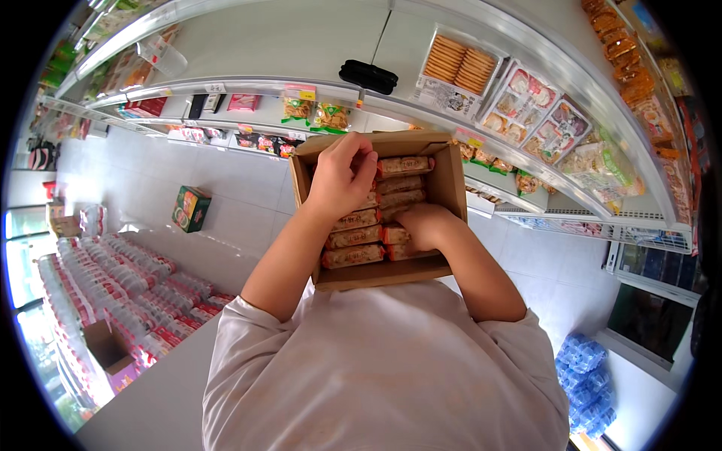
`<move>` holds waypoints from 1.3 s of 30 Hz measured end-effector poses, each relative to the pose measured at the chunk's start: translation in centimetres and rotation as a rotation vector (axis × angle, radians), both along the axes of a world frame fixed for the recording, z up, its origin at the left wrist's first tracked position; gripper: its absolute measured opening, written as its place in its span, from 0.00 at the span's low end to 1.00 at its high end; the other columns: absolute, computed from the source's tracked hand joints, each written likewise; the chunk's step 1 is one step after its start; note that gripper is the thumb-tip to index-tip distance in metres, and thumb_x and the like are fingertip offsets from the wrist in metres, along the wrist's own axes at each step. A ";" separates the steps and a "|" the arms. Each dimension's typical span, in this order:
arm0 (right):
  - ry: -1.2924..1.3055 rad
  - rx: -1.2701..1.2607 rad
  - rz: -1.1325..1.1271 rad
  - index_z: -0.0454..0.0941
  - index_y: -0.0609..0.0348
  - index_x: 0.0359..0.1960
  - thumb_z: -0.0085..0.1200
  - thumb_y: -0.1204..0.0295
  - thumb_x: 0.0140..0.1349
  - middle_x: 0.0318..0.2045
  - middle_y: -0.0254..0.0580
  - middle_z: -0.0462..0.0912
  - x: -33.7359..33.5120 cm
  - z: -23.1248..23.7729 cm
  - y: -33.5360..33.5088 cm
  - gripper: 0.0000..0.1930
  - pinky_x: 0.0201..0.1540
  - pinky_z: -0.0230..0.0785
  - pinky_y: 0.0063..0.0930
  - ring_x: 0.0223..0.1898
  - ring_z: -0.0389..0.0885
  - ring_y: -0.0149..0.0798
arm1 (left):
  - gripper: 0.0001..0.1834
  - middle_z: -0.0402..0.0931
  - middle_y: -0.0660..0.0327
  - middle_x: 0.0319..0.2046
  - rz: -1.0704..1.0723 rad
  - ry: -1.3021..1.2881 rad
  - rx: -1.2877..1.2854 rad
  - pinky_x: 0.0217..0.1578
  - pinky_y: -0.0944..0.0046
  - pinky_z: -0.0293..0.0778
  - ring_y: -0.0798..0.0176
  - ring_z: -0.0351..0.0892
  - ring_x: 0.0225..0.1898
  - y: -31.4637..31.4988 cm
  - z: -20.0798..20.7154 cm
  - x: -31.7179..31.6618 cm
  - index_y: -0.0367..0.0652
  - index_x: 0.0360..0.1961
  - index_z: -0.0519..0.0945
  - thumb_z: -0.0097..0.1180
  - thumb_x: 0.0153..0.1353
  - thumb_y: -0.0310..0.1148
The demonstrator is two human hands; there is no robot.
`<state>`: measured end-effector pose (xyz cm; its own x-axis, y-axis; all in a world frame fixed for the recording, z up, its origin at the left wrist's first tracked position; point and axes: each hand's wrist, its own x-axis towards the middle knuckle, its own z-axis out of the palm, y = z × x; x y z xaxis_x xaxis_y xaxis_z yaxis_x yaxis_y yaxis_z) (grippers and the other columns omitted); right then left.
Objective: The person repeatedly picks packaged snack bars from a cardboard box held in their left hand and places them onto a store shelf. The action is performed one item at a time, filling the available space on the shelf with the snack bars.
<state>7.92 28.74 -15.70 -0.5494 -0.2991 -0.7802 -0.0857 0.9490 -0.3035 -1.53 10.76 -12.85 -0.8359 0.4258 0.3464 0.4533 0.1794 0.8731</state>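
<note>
An open cardboard box is in front of my chest, with two columns of wrapped snack packets in it. The wrappers are clear with red-orange ends. My left hand is over the box's far left corner, fingers curled together; what they hold, if anything, is hidden. My right hand reaches down inside on the right, its bent fingers closed at a packet in the right column. Its fingertips are partly out of sight among the packets.
Shelving curves across the far side. On it lie a black case, a tray of round biscuits and bagged snacks. A green carton stands on the floor, left of the box. Stacked bottle packs and blue bottles stand lower down.
</note>
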 end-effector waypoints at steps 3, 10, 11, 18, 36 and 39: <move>0.035 0.015 -0.120 0.81 0.55 0.52 0.67 0.67 0.47 0.52 0.49 0.82 0.3 2.4 0.5 0.26 0.57 0.72 0.42 0.54 0.80 0.52 | 0.04 0.73 0.63 0.24 -0.001 -0.071 0.057 0.27 0.69 0.67 0.71 0.70 0.25 0.1 0.0 -0.1 0.36 0.34 0.74 0.58 0.62 0.21; 0.782 -0.674 -0.103 0.84 0.45 0.41 0.66 0.78 0.42 0.65 0.45 0.68 0.8 10.6 1.6 0.21 0.70 0.55 0.52 0.71 0.58 0.57 | 0.16 0.78 0.60 0.43 -0.450 -0.542 0.209 0.38 0.67 0.75 0.70 0.75 0.41 0.4 -0.1 0.2 0.37 0.52 0.76 0.47 0.75 0.39; 0.842 -0.777 -0.108 0.84 0.44 0.41 0.66 0.80 0.42 0.68 0.44 0.65 0.7 10.8 1.5 0.22 0.72 0.52 0.54 0.73 0.55 0.56 | 0.26 0.77 0.61 0.48 -0.532 -0.630 0.153 0.44 0.66 0.74 0.69 0.74 0.48 -0.1 -0.2 -0.1 0.36 0.61 0.72 0.41 0.77 0.48; 1.076 -0.939 -0.426 0.79 0.49 0.50 0.67 0.77 0.48 0.74 0.52 0.55 0.4 7.1 0.6 0.24 0.73 0.50 0.51 0.75 0.49 0.61 | 0.22 0.78 0.60 0.50 -0.562 -0.860 0.222 0.52 0.64 0.75 0.67 0.78 0.51 -0.1 -0.4 -1.2 0.34 0.59 0.72 0.51 0.74 0.41; 0.955 -0.956 -1.239 0.80 0.65 0.46 0.40 0.56 0.79 0.37 0.37 0.84 1.1 0.5 0.5 0.23 0.44 0.70 0.24 0.38 0.77 0.27 | 0.15 0.70 0.70 0.26 -0.070 -0.925 0.215 0.27 0.70 0.61 0.75 0.64 0.26 -1.0 -0.1 -1.0 0.42 0.28 0.73 0.49 0.75 0.36; 1.094 -0.711 -1.205 0.81 0.64 0.42 0.42 0.59 0.78 0.28 0.38 0.83 1.1 0.5 0.1 0.20 0.36 0.70 0.26 0.30 0.78 0.29 | 0.19 0.68 0.69 0.21 0.025 -0.387 0.182 0.25 0.69 0.60 0.74 0.61 0.23 -0.1 -0.9 -0.5 0.38 0.27 0.72 0.47 0.76 0.36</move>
<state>9.06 28.88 -15.21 -0.8295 0.5390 0.1462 0.0671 0.3561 -0.9320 -2.02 10.70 -13.74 -0.9282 0.3649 0.0731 0.0837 0.0133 0.9964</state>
